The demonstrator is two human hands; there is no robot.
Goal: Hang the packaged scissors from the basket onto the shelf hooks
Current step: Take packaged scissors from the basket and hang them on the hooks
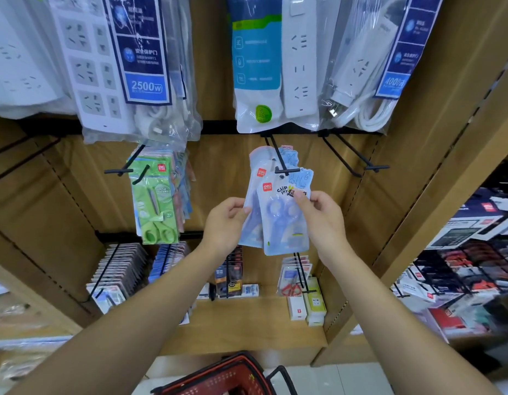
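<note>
Two packs of blue scissors hang on the middle black hook (pixel 284 169). The front pack (pixel 285 220) is pinched at its right upper edge by my right hand (pixel 321 215). My left hand (pixel 225 223) grips the left edge of the pack behind (pixel 251 223). More blue packs sit further back on the same hook. A red basket (pixel 227 374) stands on the floor below, its contents hidden from view.
Green scissor packs (pixel 155 201) hang on the hook to the left. A bare hook (pixel 372 166) sticks out on the right. Bagged power strips (pixel 275 64) hang above. Small goods fill the lower hooks and the shelf board (pixel 247 317).
</note>
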